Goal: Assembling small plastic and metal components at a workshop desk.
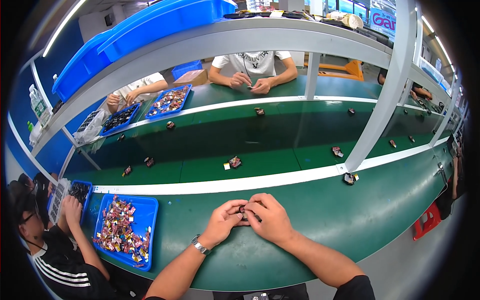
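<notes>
Above the green worktable (pixel 200 255), my left hand (pixel 223 223) and my right hand (pixel 271 220) meet over a small dark assembly (pixel 243 212). Fingers and thumb of the left hand are closed on its left side. The right hand pinches it from the other side, fingertips bent over the top. Most of the assembly is hidden by the fingers, so its exact kind cannot be made out. To the left of my hands lies a blue tray (pixel 154 220) holding a heap of small reddish parts (pixel 120 227) with white and yellow tabs.
A white rail (pixel 210 187) borders the sunken green belt, where small assemblies (pixel 235 161) lie scattered. One dark assembly (pixel 348 178) rests by the rail at right. A grey post (pixel 385 90) rises there. Co-workers sit at left and opposite, beside trays. A red stool (pixel 428 222) stands right.
</notes>
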{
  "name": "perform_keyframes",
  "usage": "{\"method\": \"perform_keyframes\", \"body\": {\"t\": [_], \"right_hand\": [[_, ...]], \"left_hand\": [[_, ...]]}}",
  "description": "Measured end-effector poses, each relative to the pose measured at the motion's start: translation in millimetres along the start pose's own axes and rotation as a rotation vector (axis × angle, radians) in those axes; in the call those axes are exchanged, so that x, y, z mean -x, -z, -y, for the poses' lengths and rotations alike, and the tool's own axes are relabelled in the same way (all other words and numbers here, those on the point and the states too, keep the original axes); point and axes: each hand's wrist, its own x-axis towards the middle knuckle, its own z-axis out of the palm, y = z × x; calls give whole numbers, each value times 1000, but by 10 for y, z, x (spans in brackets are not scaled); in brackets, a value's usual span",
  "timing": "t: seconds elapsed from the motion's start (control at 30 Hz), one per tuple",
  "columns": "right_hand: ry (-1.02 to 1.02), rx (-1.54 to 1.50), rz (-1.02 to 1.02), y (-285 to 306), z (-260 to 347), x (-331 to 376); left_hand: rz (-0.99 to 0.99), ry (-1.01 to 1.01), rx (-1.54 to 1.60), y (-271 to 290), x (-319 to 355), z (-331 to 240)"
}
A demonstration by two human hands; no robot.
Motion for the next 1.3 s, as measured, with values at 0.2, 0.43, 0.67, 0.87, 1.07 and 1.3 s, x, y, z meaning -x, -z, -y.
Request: {"method": "perform_keyframes", "body": {"t": [0.2, 0.43, 0.67, 0.87, 1.07, 1.3], "right_hand": [[94, 143, 19, -23, -24, 20], [100, 225, 18, -56, -3, 49], [101, 244, 17, -72, 10, 62], [85, 214, 20, -43, 47, 50], [107, 182, -7, -39, 35, 68], [93, 145, -18, -58, -17, 57]], "left_hand": [[-9, 14, 46, -9, -3, 3], [-36, 41, 30, -3, -3, 21], [-18, 36, 42, 3, -5, 22], [-38, 46, 16, 12, -5, 13], [-23, 38, 24, 54, -6, 62], [3, 8, 55, 52, -22, 55]]}}
